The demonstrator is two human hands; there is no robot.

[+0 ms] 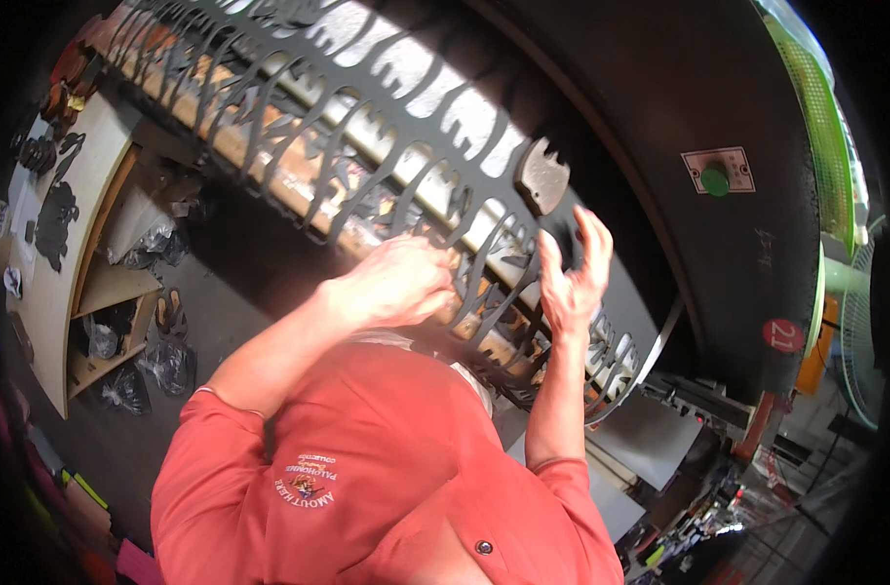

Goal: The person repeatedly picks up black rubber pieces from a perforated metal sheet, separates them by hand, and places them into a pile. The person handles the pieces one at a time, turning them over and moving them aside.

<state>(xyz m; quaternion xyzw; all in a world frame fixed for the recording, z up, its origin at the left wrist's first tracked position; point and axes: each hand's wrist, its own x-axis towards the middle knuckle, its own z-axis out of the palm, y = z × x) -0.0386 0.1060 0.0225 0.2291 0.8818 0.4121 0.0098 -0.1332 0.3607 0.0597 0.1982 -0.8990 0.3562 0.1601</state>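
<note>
A dark grey sheet (367, 86), punched full of repeated cut-outs, stretches diagonally across the bench in front of me. My left hand (398, 281) is at its near edge, fingers curled together; what they hold, if anything, is hidden. Thumb and fingers apart, my right hand (575, 283) is raised over the sheet's right part and grips nothing. Just beyond its fingertips, a thick grey-brown cutting die (542, 177) with a notched edge sits on the sheet. Dark scraps show through the openings.
A black machine body (650, 88) with a green button (715, 178) rises at the right. Beyond it are a green mesh basket (823, 127) and a fan (862, 336). A pale table (70, 283) with shelves stands left, near plastic bags (167, 367) and sandals (170, 314) on the floor.
</note>
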